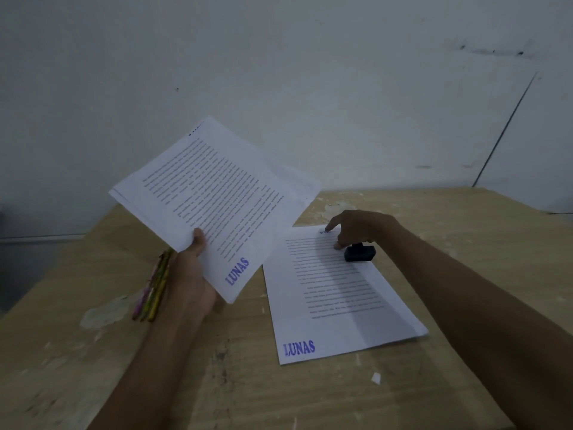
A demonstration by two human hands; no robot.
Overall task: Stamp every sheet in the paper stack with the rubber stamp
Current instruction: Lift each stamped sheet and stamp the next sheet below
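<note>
Bench (465,231) of pale scuffed plywood. Flat on it, printed sheet (335,305) stamped LUNAS, boxy black rubber stamp (359,253) atop. Left hand (192,274) gripping raised stamped paper stack (214,193); right hand (356,226) relaxed, fingertips touching sheet beside stamp. Thin coloured pencils (153,290) alongside.

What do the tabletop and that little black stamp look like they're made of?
The tabletop looks like bare plywood: pale, matte, faint grain, with whitish patches and scuffs. The rubber stamp looks like dull black plastic, blocky with a short handle; its rubber face is hidden against the sheet, which is thin white printed paper.
</note>
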